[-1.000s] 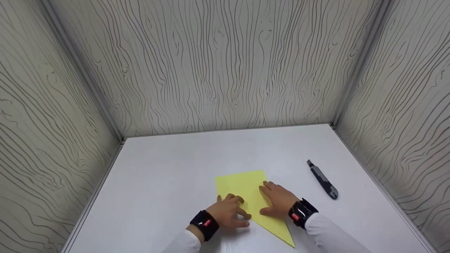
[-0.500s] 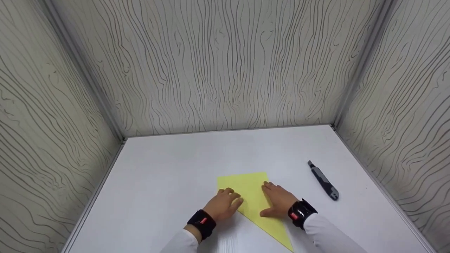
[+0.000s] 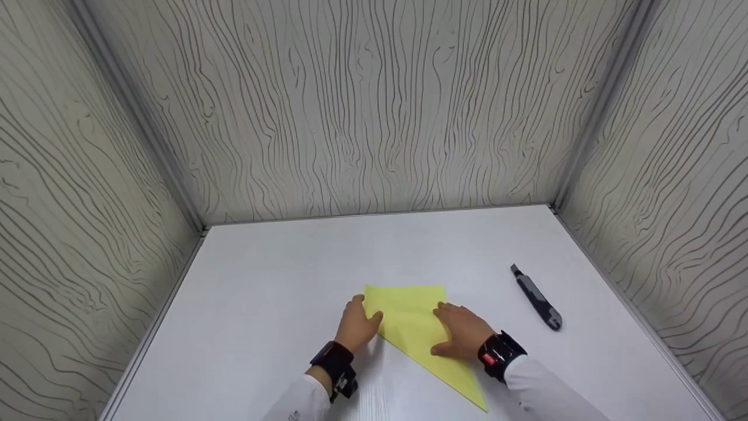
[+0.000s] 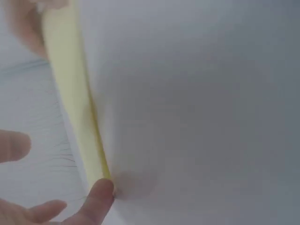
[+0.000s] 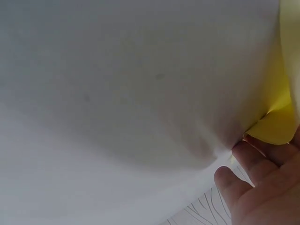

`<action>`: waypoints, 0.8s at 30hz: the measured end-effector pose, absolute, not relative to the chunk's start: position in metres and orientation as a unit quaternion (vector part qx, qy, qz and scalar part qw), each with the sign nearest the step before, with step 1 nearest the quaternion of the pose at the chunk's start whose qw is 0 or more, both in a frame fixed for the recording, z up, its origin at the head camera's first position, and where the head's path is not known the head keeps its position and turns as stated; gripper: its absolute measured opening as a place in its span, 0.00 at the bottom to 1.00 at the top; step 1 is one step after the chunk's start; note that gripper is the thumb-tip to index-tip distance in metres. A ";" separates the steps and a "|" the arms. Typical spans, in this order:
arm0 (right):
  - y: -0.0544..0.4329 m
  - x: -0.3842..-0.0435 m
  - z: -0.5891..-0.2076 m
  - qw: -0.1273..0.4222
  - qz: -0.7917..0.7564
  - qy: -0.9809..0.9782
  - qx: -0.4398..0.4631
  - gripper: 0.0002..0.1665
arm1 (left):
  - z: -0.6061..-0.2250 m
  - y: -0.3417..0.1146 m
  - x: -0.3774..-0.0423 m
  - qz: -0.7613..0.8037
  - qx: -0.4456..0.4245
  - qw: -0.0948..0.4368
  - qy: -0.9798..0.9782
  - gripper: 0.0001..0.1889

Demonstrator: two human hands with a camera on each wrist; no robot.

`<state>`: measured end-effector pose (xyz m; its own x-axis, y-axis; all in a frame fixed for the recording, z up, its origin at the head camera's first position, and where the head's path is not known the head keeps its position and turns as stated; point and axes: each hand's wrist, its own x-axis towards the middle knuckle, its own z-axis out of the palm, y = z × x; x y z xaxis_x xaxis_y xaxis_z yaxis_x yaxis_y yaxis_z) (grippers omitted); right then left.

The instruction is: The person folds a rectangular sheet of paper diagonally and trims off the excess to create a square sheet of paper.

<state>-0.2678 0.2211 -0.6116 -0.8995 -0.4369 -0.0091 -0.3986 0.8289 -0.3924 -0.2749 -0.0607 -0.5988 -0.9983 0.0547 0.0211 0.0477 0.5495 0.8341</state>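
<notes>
A folded yellow sheet of paper lies on the white table, its slanted edge running to a point near me. At its left edge is my left hand, fingers extended. In the left wrist view one fingertip touches the far end of the folded edge, while the thumb stays apart from it. My right hand rests on the paper's right side with the fingers spread. In the right wrist view its fingertips meet the yellow edge, where the paper bulges up slightly.
A black and grey utility knife lies to the right of the paper with some blade showing. The white table is enclosed by wood-grain patterned panels at the back and both sides.
My left hand has moved from the slanted edge up and left to the paper's upper left edge. The right hand stays in place on the paper.
</notes>
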 end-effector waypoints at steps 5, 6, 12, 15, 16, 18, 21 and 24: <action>0.224 -0.270 -0.621 0.045 -0.203 0.952 -0.225 0.55 | -0.595 -0.066 -0.285 0.569 -0.050 0.049 0.819 0.41; 0.225 -0.270 -0.623 0.043 -0.204 0.951 -0.228 0.55 | -0.595 -0.067 -0.286 0.586 -0.061 0.060 0.806 0.42; 0.226 -0.271 -0.625 0.034 -0.205 0.948 -0.240 0.55 | -0.595 -0.067 -0.289 0.625 -0.062 0.104 0.772 0.27; 0.226 -0.272 -0.624 0.037 -0.197 0.950 -0.239 0.56 | -0.595 -0.065 -0.288 0.628 -0.046 0.114 0.769 0.19; 0.226 -0.272 -0.624 0.038 -0.194 0.951 -0.239 0.56 | -0.595 -0.064 -0.288 0.630 -0.045 0.116 0.767 0.18; 0.225 -0.271 -0.624 0.041 -0.186 0.952 -0.239 0.57 | -0.596 -0.063 -0.287 0.632 -0.044 0.118 0.764 0.16; 0.224 -0.270 -0.622 0.048 -0.187 0.952 -0.239 0.58 | -0.597 -0.061 -0.287 0.630 -0.038 0.105 0.769 0.13; 0.226 -0.268 -0.620 0.051 -0.200 0.950 -0.234 0.60 | -0.598 -0.061 -0.287 0.633 -0.035 0.095 0.768 0.13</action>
<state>-0.2682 0.2256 -0.6201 -0.8850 -0.4657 -0.0029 -0.4250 0.8103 -0.4035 -0.2874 -0.0607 -0.5976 -0.9796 0.0662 -0.1896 -0.1734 0.1973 0.9649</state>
